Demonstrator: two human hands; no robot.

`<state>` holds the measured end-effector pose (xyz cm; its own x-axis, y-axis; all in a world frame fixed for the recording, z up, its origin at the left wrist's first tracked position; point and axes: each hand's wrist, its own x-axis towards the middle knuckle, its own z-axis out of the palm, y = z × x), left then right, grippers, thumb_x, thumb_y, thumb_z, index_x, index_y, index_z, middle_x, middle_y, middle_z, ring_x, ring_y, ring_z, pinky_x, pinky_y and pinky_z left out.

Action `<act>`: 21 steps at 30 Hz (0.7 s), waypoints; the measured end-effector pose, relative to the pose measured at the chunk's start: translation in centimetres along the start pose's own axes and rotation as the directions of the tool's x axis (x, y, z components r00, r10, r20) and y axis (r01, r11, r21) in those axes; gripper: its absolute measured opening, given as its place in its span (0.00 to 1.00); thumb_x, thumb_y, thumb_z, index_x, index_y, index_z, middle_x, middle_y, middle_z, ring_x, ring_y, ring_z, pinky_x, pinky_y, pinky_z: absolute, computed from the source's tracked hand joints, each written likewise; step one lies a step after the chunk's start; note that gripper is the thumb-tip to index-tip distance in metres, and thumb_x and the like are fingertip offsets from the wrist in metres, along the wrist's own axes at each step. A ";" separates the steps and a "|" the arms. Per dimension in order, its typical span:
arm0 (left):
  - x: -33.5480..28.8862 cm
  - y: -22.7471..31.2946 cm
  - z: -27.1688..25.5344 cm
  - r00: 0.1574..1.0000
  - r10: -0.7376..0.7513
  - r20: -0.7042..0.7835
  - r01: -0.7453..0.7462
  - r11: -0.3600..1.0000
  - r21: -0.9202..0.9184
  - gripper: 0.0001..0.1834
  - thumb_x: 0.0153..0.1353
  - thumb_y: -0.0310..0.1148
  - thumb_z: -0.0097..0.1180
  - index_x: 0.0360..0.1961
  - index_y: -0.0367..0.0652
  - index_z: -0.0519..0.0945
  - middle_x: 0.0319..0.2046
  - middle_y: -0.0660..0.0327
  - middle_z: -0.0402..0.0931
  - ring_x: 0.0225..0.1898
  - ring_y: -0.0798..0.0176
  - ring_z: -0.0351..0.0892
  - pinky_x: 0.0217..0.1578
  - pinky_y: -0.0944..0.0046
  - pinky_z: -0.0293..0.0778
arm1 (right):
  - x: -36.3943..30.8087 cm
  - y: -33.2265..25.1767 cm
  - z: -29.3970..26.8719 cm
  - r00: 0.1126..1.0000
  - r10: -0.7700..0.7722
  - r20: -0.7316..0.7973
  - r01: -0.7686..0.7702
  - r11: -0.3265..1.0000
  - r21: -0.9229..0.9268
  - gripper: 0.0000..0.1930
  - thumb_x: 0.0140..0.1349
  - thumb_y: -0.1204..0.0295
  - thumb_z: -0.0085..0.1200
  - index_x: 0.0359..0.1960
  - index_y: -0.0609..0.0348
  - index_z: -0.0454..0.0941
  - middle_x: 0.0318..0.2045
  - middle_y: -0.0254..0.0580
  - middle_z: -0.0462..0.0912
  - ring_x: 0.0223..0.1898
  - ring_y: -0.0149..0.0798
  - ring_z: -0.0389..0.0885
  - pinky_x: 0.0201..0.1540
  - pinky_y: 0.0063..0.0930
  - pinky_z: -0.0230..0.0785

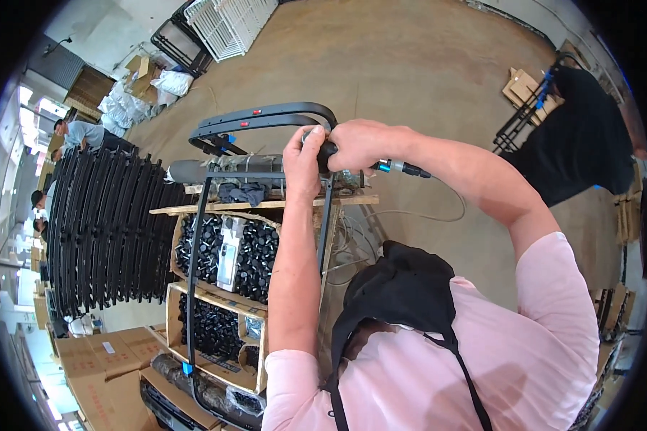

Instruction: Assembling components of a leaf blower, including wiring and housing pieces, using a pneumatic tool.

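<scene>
My right hand (361,144) is wrapped round the dark body of an air tool (328,153). A bluish fitting and a black connector join the tool to a thin hose (446,215). Close against the tool's head, my left hand (304,159) is closed, with the thing between its fingers mostly hidden. Both hands are over the far end of a black tubular metal frame (195,266). Its curved far bars (266,115) carry small red marks, and a blue piece (187,368) sits on its near left side. Under the frame lies a padded grey roll (187,171).
Boxes of black knobs or bolts (212,327) stand below the frame, with a phone-like device (228,253) on the upper one. Left are stacked black frames (108,223), cartons (86,381) and people working (86,134). Black cloth (579,136) hangs over a rack at right.
</scene>
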<state>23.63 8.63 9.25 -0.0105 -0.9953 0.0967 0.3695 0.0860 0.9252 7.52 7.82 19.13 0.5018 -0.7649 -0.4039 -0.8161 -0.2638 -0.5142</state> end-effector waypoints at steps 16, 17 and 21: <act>1.6 -5.4 -3.6 0.989 0.052 -0.136 -0.053 0.999 -0.005 0.10 0.72 0.34 0.58 0.40 0.36 0.83 0.36 0.64 0.82 0.38 0.71 0.77 0.43 0.67 0.74 | 6.2 2.5 1.8 0.990 -0.073 0.121 0.085 0.992 -0.094 0.16 0.60 0.61 0.53 0.30 0.64 0.84 0.19 0.47 0.86 0.26 0.46 0.88 0.37 0.44 0.80; 1.5 -5.6 -3.8 0.989 0.053 -0.139 -0.054 0.999 -0.006 0.10 0.72 0.34 0.58 0.40 0.36 0.83 0.36 0.64 0.82 0.38 0.71 0.77 0.43 0.67 0.74 | 6.2 2.5 1.9 0.990 -0.081 0.111 0.091 0.992 -0.087 0.16 0.60 0.61 0.53 0.31 0.64 0.84 0.19 0.47 0.86 0.27 0.47 0.88 0.37 0.45 0.80; 1.1 -5.7 -3.4 0.991 0.059 -0.121 -0.057 0.998 0.022 0.11 0.73 0.34 0.58 0.41 0.36 0.83 0.37 0.64 0.82 0.39 0.71 0.77 0.44 0.67 0.74 | 6.5 3.0 2.5 0.988 -0.058 0.141 0.075 0.990 -0.118 0.17 0.60 0.61 0.53 0.33 0.66 0.84 0.20 0.49 0.86 0.28 0.49 0.88 0.39 0.47 0.80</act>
<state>24.72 6.85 2.83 0.1242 -0.9866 0.1062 0.3488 0.1436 0.9261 9.04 3.54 13.06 0.5834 -0.6577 -0.4766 -0.8046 -0.3879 -0.4497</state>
